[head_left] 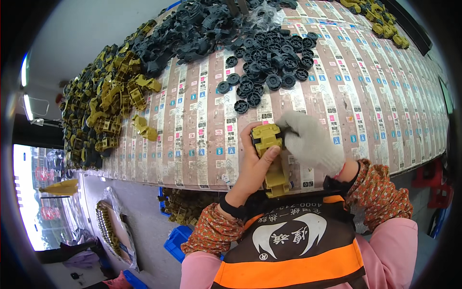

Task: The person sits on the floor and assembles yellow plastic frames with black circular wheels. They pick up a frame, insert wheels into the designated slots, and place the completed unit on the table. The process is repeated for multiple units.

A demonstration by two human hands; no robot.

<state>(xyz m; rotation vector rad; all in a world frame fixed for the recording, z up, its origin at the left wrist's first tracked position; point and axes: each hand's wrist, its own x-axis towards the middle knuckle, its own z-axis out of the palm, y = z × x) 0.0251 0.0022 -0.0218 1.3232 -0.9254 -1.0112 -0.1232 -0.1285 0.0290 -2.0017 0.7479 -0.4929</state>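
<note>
In my bare left hand [253, 168] is a yellow plastic toy vehicle body [275, 176], gripped with the thumb across its top and the fingers around its far left side. The body points away from me, over the table's near edge. My right hand [312, 140], in a pale knitted glove, is closed against the far right side of the body. A small dark part shows at its fingertips, but what those fingers hold is hidden. Beyond both hands lies a loose heap of black toy wheels [274, 60].
The table [192, 120] has a patterned, printed covering. Yellow toy bodies [108, 106] are piled at the left, dark grey plastic parts [192, 31] at the back. More yellow pieces [380, 21] lie far right. Below the near edge are a blue bin [178, 241] and red stools [428, 183].
</note>
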